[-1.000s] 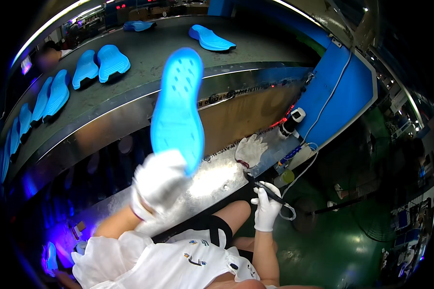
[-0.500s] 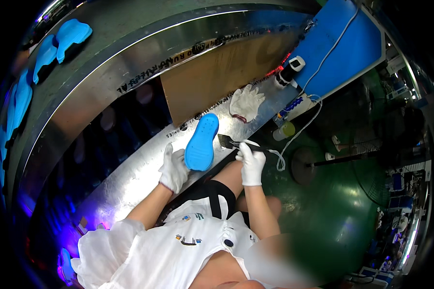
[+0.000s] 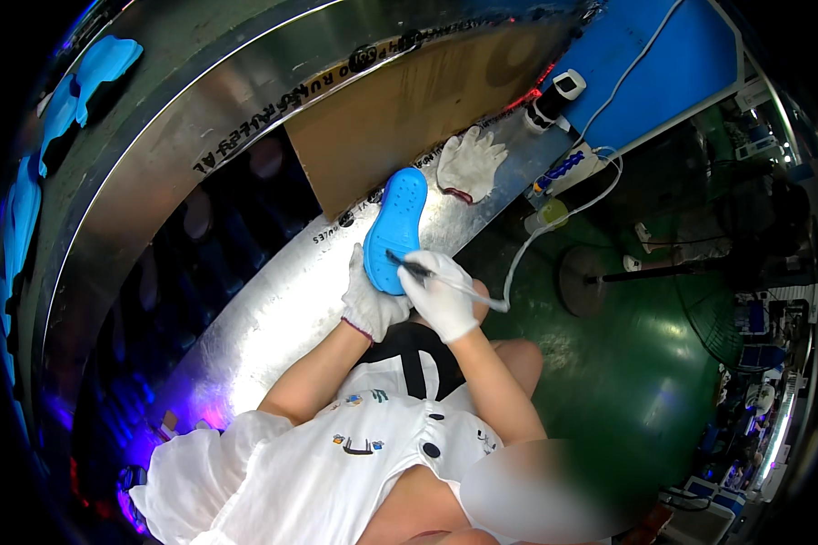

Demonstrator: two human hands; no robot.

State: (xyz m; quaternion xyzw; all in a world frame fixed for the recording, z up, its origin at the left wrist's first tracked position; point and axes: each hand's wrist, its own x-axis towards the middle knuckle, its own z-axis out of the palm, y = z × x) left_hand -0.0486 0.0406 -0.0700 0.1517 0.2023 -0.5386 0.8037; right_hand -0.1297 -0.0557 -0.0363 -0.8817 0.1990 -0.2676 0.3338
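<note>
Black capitals on the metal, a big faint print on the cardboard.
A line of black block capitals (image 3: 245,136) runs along the curved metal panel (image 3: 123,177), with a round black mark (image 3: 364,59) among them. From where I stand, smaller black lettering (image 3: 321,237) sits on the worktop (image 3: 273,309) just beside the lower left corner of the cardboard sheet (image 3: 364,127), next to another round mark (image 3: 345,219). The cardboard bears a large, dim printed shape (image 3: 495,59) toward its right end, too faint to make out. On the white blouse (image 3: 336,481), letter-like green stitching (image 3: 379,395) is too small to read.
</note>
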